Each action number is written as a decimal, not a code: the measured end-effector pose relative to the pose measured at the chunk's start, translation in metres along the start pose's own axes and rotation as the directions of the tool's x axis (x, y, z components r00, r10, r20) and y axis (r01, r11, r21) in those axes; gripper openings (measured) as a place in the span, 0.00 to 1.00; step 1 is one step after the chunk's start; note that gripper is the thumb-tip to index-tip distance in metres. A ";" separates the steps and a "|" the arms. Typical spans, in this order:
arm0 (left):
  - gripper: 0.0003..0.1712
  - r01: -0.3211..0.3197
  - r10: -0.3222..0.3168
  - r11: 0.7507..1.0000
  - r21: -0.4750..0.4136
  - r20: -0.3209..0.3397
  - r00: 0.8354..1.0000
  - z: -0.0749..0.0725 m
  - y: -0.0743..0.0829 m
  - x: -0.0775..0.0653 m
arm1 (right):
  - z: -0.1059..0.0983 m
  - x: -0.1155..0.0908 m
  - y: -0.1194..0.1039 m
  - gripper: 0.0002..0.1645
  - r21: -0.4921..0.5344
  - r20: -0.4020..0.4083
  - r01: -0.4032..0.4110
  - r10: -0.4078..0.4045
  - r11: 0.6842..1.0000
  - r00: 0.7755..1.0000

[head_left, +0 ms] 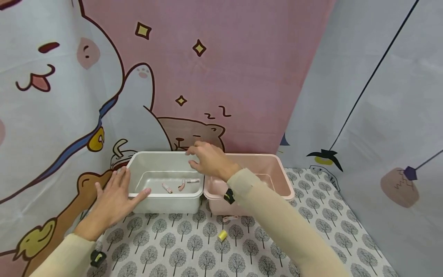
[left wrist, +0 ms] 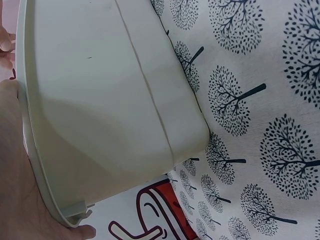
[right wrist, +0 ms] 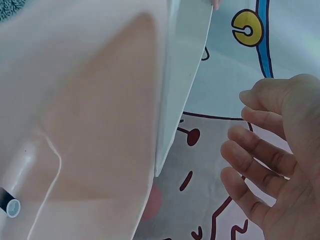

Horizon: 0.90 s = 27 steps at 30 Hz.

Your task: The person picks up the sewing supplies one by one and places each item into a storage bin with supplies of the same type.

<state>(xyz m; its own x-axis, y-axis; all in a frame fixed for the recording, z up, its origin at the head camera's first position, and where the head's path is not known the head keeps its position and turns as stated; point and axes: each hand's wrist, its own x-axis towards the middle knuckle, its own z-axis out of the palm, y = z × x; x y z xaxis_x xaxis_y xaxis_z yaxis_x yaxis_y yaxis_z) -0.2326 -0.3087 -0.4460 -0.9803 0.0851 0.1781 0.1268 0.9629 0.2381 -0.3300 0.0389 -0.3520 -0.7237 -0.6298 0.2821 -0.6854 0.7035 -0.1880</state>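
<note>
My left hand (head_left: 115, 194) rests at the left end of the white bin (head_left: 166, 206), fingers spread and fairly straight, with the thumb over the front rim. In the left wrist view this hand lies along the bin's rim (left wrist: 31, 125). Above the meeting rims of the white and pink bins hovers my right hand (head_left: 212, 159), its fingers loosely bent and nothing between them. Inside the white bin are several small pinkish pieces (head_left: 167, 188). The pink bin (head_left: 225, 207) stands close beside it, partly hidden by the right forearm. A dark cylinder (right wrist: 10, 204) lies in the pink bin.
On the tree-print cloth (head_left: 194, 242) in front of the bins lie a small yellow cylinder (head_left: 222, 235) and a small pinkish piece (head_left: 230, 218). A cartoon-print curtain (head_left: 242, 77) hangs right behind the bins, and a pale one (head_left: 380, 115) is at the right.
</note>
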 end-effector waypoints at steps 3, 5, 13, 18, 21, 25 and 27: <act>0.73 0.000 0.000 1.000 -0.005 0.000 1.000 0.000 0.000 0.000 | 0.001 -0.007 0.000 0.21 0.004 -0.011 0.017 -0.017 1.000 1.000; 0.73 0.000 0.000 1.000 -0.008 0.001 1.000 0.000 0.000 0.000 | 0.002 -0.011 0.001 0.21 0.007 -0.020 0.028 -0.028 1.000 0.999; 0.72 0.001 0.000 1.000 -0.019 0.011 1.000 0.000 0.000 -0.001 | 0.005 -0.026 0.004 0.19 -0.012 -0.041 0.056 -0.057 0.998 0.998; 0.72 0.003 -0.002 1.000 -0.017 0.016 1.000 -0.001 0.001 0.000 | 0.005 -0.034 0.003 0.19 0.007 -0.049 0.081 -0.080 0.997 0.996; 0.72 0.003 -0.003 1.000 -0.013 0.015 1.000 -0.001 0.000 0.000 | 0.006 -0.039 0.002 0.18 0.014 -0.060 0.108 -0.107 0.994 0.992; 0.72 0.001 -0.001 1.000 -0.008 0.013 1.000 -0.001 0.000 0.001 | 0.008 -0.046 0.002 0.18 0.006 -0.073 0.120 -0.119 0.993 0.990; 0.72 0.000 0.000 1.000 -0.005 0.013 1.000 0.000 0.000 0.001 | 0.010 -0.049 0.002 0.18 0.008 -0.083 0.128 -0.127 0.992 0.988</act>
<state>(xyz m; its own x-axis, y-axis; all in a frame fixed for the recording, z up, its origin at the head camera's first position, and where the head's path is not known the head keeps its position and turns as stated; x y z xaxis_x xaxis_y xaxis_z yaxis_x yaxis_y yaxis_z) -0.2339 -0.3085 -0.4453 -0.9823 0.0884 0.1653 0.1274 0.9617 0.2427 -0.2964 0.0676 -0.3753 -0.6219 -0.6841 0.3810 -0.7729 0.6145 -0.1581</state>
